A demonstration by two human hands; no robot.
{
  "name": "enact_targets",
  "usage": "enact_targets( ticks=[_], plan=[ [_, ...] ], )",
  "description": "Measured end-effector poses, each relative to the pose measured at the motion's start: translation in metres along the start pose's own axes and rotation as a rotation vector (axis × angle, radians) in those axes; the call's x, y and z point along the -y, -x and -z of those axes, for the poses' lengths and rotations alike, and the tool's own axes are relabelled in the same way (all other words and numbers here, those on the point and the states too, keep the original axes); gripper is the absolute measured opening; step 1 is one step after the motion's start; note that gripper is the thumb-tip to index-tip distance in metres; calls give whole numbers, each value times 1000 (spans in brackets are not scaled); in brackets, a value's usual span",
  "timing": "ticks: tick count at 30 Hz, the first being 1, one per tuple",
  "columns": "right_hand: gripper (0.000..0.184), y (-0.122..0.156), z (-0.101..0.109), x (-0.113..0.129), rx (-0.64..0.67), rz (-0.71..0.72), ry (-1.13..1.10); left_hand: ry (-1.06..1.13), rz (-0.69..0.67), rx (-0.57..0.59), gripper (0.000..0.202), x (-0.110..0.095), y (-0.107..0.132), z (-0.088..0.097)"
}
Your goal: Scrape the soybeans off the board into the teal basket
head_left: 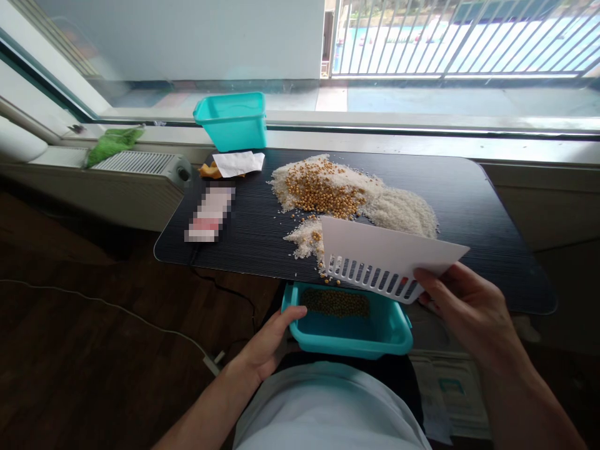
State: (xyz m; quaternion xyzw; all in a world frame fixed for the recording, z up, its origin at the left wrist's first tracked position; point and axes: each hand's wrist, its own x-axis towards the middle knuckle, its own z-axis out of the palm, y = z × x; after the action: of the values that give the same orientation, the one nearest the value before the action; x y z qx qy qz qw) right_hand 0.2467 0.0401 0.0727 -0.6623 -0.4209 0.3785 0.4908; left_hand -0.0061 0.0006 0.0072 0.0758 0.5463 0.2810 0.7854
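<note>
My right hand [469, 306] grips a white slotted plastic panel [384, 250] by its right end, tilted over the table's front edge. The panel's left end touches a small patch of rice [307, 240]. Behind it spreads a larger heap of white rice [403, 209] with yellow-brown beans [323, 194] on it. Below the table edge, my left hand [269, 340] holds the left rim of a turquoise plastic bin [347, 344], thumb over the rim. A layer of beans [335, 303] lies inside the bin. A few loose beans sit at the table's edge.
The dark table [487, 250] stands by a window. At its back left are a second turquoise bin [234, 125], a white paper [239, 164] on an orange-yellow cloth [209, 170], and a pixelated item [210, 212]. A green cloth [112, 144] lies on the radiator [140, 164]. A white cable [117, 306] crosses the floor.
</note>
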Motion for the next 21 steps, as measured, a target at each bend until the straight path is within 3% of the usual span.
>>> enact_targets(
  ticks=[7, 21],
  plan=[
    [18, -1, 3, -7, 12, 24, 45, -1, -5, -9, 44, -1, 1, 0],
    [16, 1, -2, 2, 27, -5, 33, -11, -15, -12, 42, -2, 1, 1]
  ],
)
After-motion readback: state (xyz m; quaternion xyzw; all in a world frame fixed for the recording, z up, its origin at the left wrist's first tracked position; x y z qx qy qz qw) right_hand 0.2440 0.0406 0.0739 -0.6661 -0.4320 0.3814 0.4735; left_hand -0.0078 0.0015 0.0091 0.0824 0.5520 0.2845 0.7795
